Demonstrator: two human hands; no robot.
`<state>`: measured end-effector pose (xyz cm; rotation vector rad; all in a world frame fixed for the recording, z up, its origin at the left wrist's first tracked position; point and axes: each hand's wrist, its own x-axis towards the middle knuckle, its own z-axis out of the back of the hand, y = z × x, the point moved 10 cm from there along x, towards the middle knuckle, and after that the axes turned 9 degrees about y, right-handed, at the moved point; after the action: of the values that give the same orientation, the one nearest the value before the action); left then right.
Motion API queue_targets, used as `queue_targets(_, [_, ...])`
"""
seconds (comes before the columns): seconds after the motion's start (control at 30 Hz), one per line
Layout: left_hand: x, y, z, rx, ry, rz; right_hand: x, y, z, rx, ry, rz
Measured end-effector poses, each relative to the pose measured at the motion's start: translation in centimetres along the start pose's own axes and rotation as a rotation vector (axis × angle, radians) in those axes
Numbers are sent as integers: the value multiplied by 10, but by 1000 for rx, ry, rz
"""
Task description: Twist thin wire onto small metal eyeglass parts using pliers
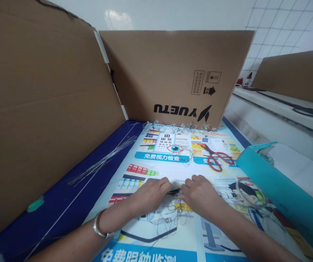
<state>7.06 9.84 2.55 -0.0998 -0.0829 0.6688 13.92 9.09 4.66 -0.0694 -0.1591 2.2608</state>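
Note:
My left hand [155, 193] and my right hand [201, 194] are close together over the printed sheet, both with fingers curled closed. In the narrow gap between them is a small dark, slim piece [175, 191]; its kind is unclear and its ends go behind the fingers. Just below the hands lies a loose tangle of thin looped wire [167, 218]. Beyond my right hand are scissors with red handles [215, 165], lying with the blades pointing away. A round coil of clear or silvery wire [251, 193] rests to the right.
Straight thin wires [101, 162] lie bundled on the blue surface at left. Many small wire pieces [183, 128] line the foot of the cardboard panel [145, 72]. Another cardboard panel [36, 109] walls the left side. A teal-edged box [279, 185] stands at right.

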Motion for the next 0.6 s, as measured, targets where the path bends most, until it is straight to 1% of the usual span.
queue_targets(0.07, [0,0,0,-11,-9,-4,0,1,-1,-2,9,2])
queue_targets(0.27, [-1,1,-4,-19,18,-3,-1,3,1,-14,14,8])
queue_targets(0.47, [-1,-1,-3,-52,-3,-34,-2,5,-1,-21,29,18])
queue_targets(0.6, [-1,-2,-5,-43,18,-41,-2,5,-2,-19,45,26])
